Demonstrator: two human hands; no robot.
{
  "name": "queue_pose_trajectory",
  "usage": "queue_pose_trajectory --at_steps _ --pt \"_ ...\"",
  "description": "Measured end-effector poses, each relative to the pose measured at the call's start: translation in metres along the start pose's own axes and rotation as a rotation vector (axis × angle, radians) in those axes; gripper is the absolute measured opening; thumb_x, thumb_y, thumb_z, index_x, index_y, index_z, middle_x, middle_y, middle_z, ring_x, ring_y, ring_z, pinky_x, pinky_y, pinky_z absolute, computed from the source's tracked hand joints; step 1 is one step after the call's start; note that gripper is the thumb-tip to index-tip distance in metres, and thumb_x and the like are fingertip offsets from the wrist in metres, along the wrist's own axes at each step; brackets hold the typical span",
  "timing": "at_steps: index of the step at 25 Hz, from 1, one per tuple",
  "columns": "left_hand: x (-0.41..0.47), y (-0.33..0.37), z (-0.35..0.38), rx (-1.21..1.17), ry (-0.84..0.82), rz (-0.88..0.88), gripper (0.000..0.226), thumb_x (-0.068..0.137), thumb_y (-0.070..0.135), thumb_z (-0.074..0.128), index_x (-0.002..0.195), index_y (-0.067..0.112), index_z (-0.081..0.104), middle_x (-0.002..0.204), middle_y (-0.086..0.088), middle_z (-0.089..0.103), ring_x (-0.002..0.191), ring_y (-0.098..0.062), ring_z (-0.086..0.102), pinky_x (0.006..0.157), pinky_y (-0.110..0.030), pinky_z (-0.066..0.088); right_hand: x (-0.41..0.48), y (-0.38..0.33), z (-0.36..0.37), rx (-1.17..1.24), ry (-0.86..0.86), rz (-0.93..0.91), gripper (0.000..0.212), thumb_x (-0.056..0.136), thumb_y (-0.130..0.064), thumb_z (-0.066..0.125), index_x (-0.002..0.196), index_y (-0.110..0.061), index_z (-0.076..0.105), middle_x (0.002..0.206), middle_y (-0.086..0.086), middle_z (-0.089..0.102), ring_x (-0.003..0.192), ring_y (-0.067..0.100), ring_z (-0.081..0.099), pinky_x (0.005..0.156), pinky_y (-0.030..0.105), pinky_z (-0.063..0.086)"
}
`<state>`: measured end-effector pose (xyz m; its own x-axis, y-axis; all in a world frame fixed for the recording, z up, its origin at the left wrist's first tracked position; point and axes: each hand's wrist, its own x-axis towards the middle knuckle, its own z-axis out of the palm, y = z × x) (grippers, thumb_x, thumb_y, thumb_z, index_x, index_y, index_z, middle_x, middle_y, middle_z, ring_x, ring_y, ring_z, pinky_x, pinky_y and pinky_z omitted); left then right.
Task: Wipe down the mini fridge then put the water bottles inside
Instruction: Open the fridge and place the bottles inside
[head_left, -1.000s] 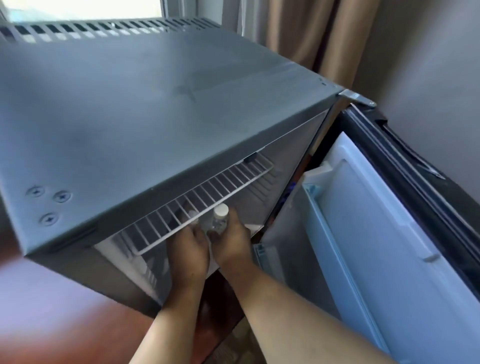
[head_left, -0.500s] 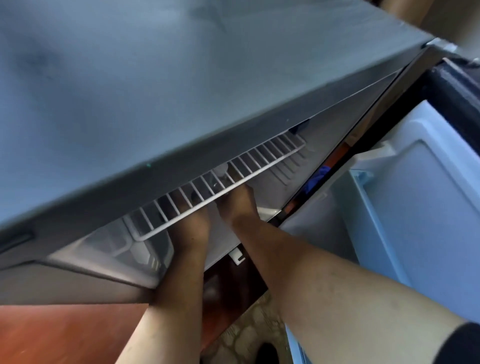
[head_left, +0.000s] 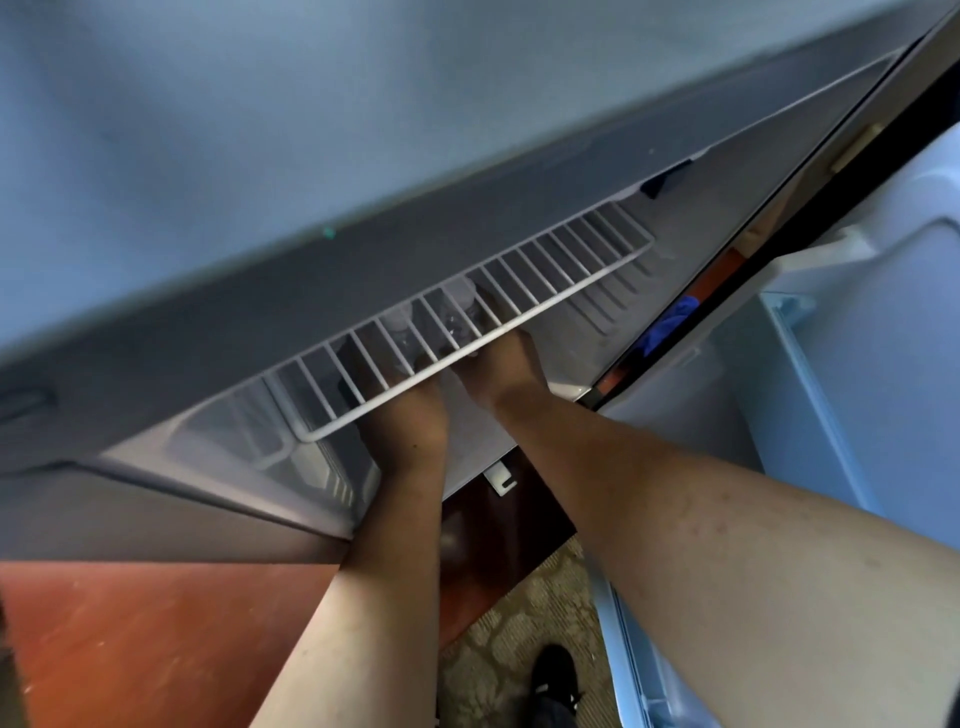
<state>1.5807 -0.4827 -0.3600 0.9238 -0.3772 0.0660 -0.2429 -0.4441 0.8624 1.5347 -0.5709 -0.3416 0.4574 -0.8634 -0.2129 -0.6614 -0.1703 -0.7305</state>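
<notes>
Reaching with left hand (head_left: 410, 426) and right hand (head_left: 498, 374), side by side, under the front edge of the white wire shelf (head_left: 545, 291) inside the grey metal mini fridge (head_left: 363, 130). Cannot tell either grip: fingers hidden behind the wires. Glimpsed through the shelf near its middle: clear plastic water bottles with white caps (head_left: 457, 312), close together, apparently upright. Best done by setting each flat on the fridge floor, well back from its front edge, keeping caps clear of the wires, then drawing back past the open white-lined door (head_left: 857, 389)
</notes>
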Motion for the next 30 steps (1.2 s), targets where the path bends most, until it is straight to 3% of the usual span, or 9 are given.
queue_pose_trajectory --at_steps 3,6,12,15,17,21,23,27,30 --pt "0.001 0.005 -0.001 -0.016 0.12 0.008 0.05 0.092 0.017 0.067 0.137 -0.003 0.058 0.137 -0.025 0.062 0.128 -0.043 0.057 0.107 -0.042 0.044 0.005 0.007 0.003 0.0 0.01 0.02 0.054 0.087 -0.035 0.079 0.136 -0.016 0.066 0.119 0.014 0.076 0.116 0.029 0.071 0.097 0.038 0.057" --pt "-0.004 0.003 0.001 -0.006 0.135 0.036 0.052 0.089 0.014 0.067 0.138 0.0 0.058 0.139 -0.023 0.061 0.129 -0.042 0.058 0.107 -0.037 0.042 0.002 0.009 0.001 -0.062 0.03 0.029 0.051 0.088 -0.035 0.078 0.132 -0.012 0.067 0.115 0.013 0.076 0.112 0.028 0.071 0.089 0.028 0.054" --pt "0.0 -0.006 0.006 -0.039 0.143 -0.093 0.074 0.086 0.015 0.073 0.153 0.008 0.044 0.148 -0.021 0.053 0.135 -0.036 0.05 0.102 -0.026 0.035 0.0 0.016 -0.008 -0.12 0.046 -0.016 0.081 0.092 -0.031 0.074 0.161 -0.021 0.032 0.14 0.013 0.066 0.132 0.029 0.061 0.106 0.033 0.05" --pt "0.002 -0.008 0.007 -0.083 0.172 -0.111 0.073 0.085 0.016 0.075 0.151 0.009 0.046 0.138 -0.023 0.057 0.12 -0.027 0.049 0.082 -0.005 0.024 0.002 0.016 -0.004 -0.154 0.023 0.003 0.066 0.093 -0.032 0.073 0.15 -0.011 0.048 0.131 0.017 0.07 0.126 0.031 0.064 0.101 0.031 0.05" --pt "0.003 -0.012 0.009 -0.103 0.154 -0.136 0.069 0.086 0.015 0.076 0.148 0.006 0.048 0.135 -0.025 0.058 0.115 -0.024 0.047 0.079 0.001 0.016 0.003 0.017 0.0 -0.188 0.011 0.018 0.053 0.092 -0.035 0.073 0.134 -0.004 0.059 0.119 0.02 0.072 0.116 0.033 0.068 0.093 0.03 0.051" --pt "0.004 -0.018 0.013 -0.11 0.121 -0.171 0.065 0.089 0.017 0.076 0.145 0.001 0.048 0.139 -0.026 0.056 0.128 -0.039 0.056 0.088 -0.017 0.034 0.002 0.018 0.003 -0.2 -0.043 -0.021 0.068 0.094 -0.032 0.071 0.154 -0.015 0.044 0.116 0.018 0.075 0.112 0.033 0.07 0.097 0.031 0.051" --pt "0.004 -0.022 0.017 -0.102 0.117 -0.174 0.065 0.09 0.018 0.076 0.145 -0.003 0.048 0.142 -0.027 0.055 0.131 -0.041 0.055 0.094 -0.022 0.035 0.001 0.019 0.003 -0.183 -0.037 -0.023 0.069 0.094 -0.031 0.071 0.155 -0.017 0.042 0.121 0.016 0.074 0.117 0.032 0.068 0.098 0.03 0.05" --pt "0.004 -0.031 0.023 -0.127 0.108 -0.158 0.065 0.089 0.015 0.077 0.144 -0.004 0.048 0.142 -0.027 0.054 0.131 -0.041 0.054 0.085 -0.005 0.023 -0.001 0.022 0.006 -0.197 -0.051 -0.004 0.053 0.097 -0.034 0.067 0.143 -0.011 0.052 0.121 0.015 0.075 0.12 0.033 0.066 0.094 0.03 0.048" --pt "0.003 -0.034 0.026 -0.137 0.099 -0.12 0.066 0.089 0.012 0.076 0.145 -0.005 0.046 0.145 -0.027 0.052 0.136 -0.038 0.05 0.093 -0.003 0.02 -0.002 0.022 0.005 -0.191 -0.061 0.002 0.053 0.098 -0.034 0.064 0.145 -0.013 0.05 0.126 0.014 0.073 0.124 0.033 0.064 0.098 0.033 0.049"
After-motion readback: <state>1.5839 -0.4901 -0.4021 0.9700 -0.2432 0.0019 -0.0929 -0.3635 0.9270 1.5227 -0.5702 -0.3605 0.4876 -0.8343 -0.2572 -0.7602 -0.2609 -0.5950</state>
